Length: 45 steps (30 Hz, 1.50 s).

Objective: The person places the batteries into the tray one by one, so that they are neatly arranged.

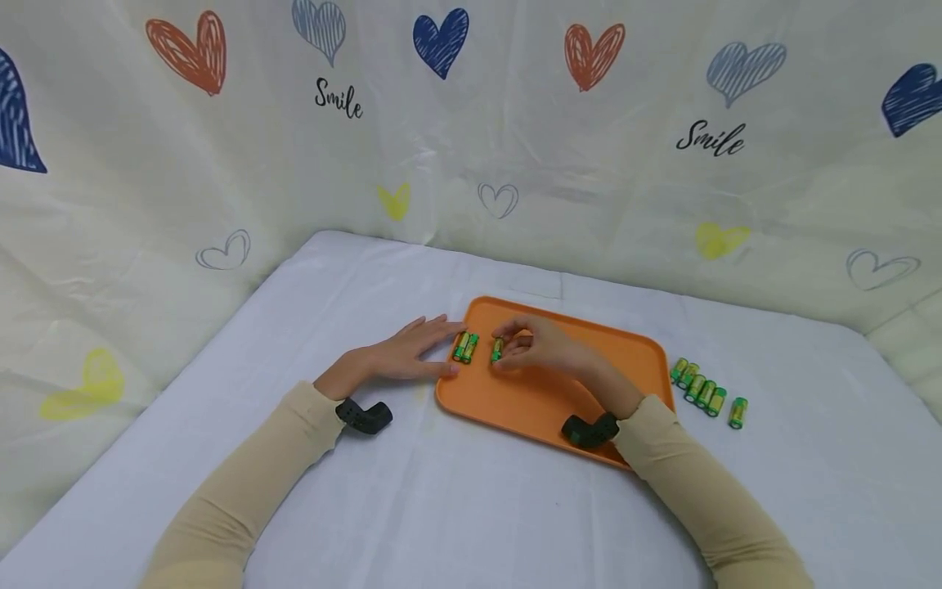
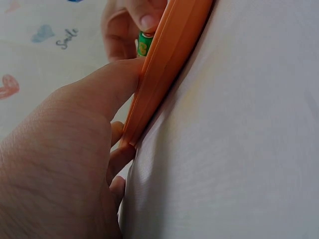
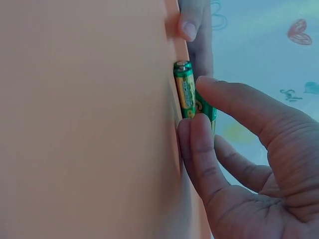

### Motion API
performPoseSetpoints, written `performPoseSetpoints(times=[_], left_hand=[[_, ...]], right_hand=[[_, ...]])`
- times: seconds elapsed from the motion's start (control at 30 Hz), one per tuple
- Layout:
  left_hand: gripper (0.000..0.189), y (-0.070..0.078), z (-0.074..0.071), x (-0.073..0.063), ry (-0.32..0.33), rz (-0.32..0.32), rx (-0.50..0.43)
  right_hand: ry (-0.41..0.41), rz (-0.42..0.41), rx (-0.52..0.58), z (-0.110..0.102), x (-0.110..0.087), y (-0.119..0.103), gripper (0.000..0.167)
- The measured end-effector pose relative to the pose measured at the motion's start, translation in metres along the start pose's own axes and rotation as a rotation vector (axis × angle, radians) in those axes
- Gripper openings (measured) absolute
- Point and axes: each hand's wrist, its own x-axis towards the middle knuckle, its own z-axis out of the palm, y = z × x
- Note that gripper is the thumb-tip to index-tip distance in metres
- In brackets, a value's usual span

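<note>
An orange tray (image 1: 559,409) lies on the white-covered table. My right hand (image 1: 540,343) is over its left part and pinches a green and gold battery (image 1: 497,350) between thumb and fingers. In the right wrist view the pinched battery (image 3: 206,107) is partly covered by the fingers. Two more batteries (image 1: 466,347) lie side by side on the tray close to its left rim. My left hand (image 1: 412,350) rests at that rim, its fingers extended and its thumb touching the edge. In the left wrist view the thumb lies against the tray's side (image 2: 164,64).
To the right of the tray, several batteries (image 1: 704,393) lie in a slanted row on the table, and one single battery (image 1: 738,412) lies apart from them. A white curtain (image 1: 471,147) printed with hearts hangs behind the table.
</note>
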Motion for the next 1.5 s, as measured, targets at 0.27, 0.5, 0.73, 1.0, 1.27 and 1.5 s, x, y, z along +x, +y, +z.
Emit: performPoseSetpoints(times=[0.27, 0.5, 0.73, 1.0, 1.27, 1.5], left_hand=[[0.077, 0.001, -0.001, 0.0, 0.004, 0.004, -0.008], [0.076, 0.001, 0.0, -0.001, 0.01, 0.018, -0.009], [0.076, 0.0, 0.0, 0.0, 0.013, 0.021, -0.012], [0.077, 0.0, 0.001, 0.0, 0.014, 0.01, -0.016], [0.077, 0.003, 0.002, 0.0, 0.023, 0.02, -0.02], [0.078, 0.003, 0.002, 0.0, 0.014, 0.015, -0.009]], right_hand=[[0.027, 0.028, -0.036, 0.008, 0.006, -0.006, 0.052], [0.029, -0.001, -0.019, 0.011, 0.011, -0.002, 0.048], [0.016, -0.015, 0.003, 0.012, 0.013, -0.001, 0.048], [0.006, -0.012, 0.074, 0.011, 0.011, -0.001, 0.043], [-0.016, -0.026, 0.103, 0.006, 0.004, -0.003, 0.041], [-0.012, -0.001, 0.106, 0.004, -0.004, -0.007, 0.045]])
